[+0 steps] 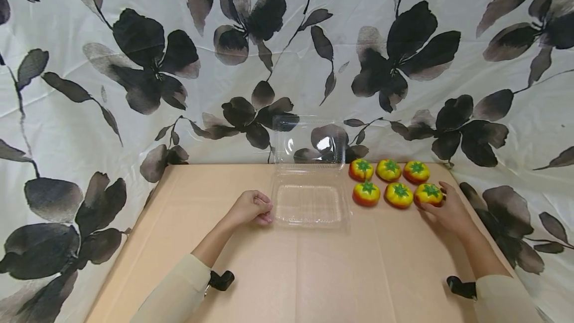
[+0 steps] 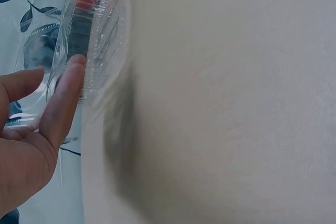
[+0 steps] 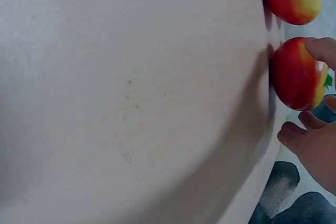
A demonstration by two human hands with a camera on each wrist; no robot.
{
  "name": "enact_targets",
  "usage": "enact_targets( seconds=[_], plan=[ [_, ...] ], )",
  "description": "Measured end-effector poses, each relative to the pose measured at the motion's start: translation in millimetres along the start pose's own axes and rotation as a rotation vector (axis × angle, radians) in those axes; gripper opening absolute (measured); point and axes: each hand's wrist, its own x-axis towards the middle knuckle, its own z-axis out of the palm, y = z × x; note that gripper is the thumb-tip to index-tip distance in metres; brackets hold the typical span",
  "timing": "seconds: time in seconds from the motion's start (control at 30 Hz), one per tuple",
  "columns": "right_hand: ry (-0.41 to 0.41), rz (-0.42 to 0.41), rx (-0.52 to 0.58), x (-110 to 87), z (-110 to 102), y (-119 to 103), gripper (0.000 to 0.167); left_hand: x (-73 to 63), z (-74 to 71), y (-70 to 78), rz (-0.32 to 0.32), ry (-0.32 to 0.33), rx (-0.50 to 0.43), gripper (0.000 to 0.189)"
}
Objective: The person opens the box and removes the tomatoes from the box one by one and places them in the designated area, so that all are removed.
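Note:
A clear plastic clamshell container (image 1: 309,221) stands on the table with its lid (image 1: 309,138) raised at the back. My left hand (image 1: 251,208) is at the container's left side; in the left wrist view a straight finger (image 2: 65,95) rests against its wall, with the thumb apart. Several red-and-yellow toy tomatoes with green star-shaped tops sit in two rows right of the container. My right hand (image 1: 450,211) holds the front right toy tomato (image 1: 428,194) between thumb and fingers. Beside it is another toy tomato (image 1: 399,195). The right wrist view cuts off part of that hand.
The tan table (image 1: 336,273) ends just behind the tomatoes and right of my right hand. Floral cloth (image 1: 323,64) hangs behind it and shows at both sides. Other toy tomatoes include the front left one (image 1: 366,194) and the back right one (image 1: 416,172).

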Motion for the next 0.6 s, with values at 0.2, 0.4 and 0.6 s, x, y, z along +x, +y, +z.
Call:
enact_targets(
  seconds=[0.2, 0.4, 0.6],
  plan=[
    [0.07, -0.078, -0.055, -4.6, -10.8, -13.0, 0.094, -3.5, -5.3, 2.9, -0.002, 0.089, 0.053, 0.027],
    [0.134, -0.218, -0.135, -6.4, -16.6, -38.3, 0.084, -9.3, -18.4, 3.0, 0.031, 0.157, 0.145, 0.037],
    [0.158, -0.31, -0.196, -14.4, -14.7, -78.0, 0.08, -19.2, -34.3, 1.1, 0.09, 0.205, 0.3, 0.052]
  ],
)
